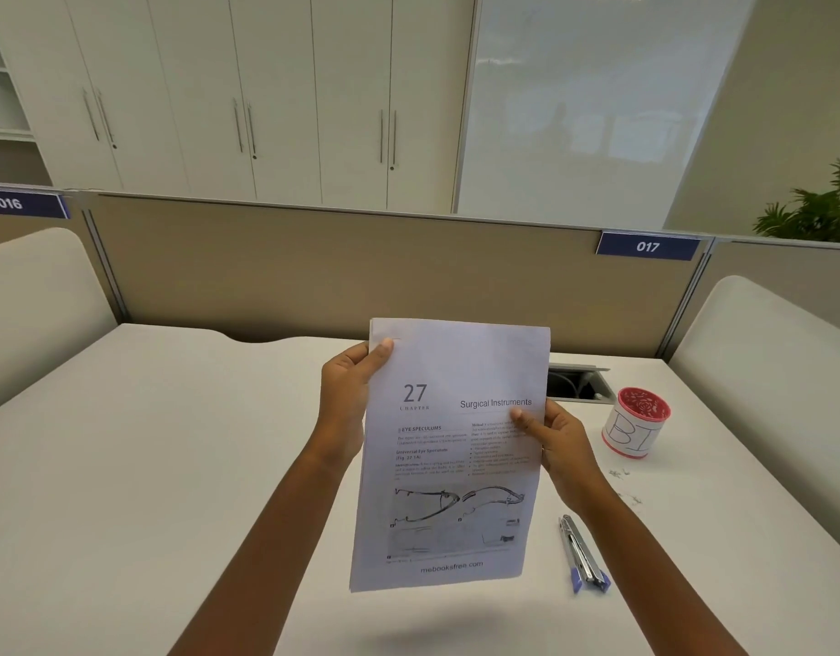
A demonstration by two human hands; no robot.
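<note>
While my left hand (347, 400) pinches the sheets (451, 466) near their top-left corner and my right hand (557, 447) grips their right edge, they hang lengthwise above the worktop (171, 466). The stapler (582, 556) lies nearer my right.

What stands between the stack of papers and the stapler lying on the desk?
Nothing visible. The left hand and right hand hold the papers above the desk; the stapler lies just to their right, with only bare desk surface in the gap. The red cup sits farther back, off that line.
</note>
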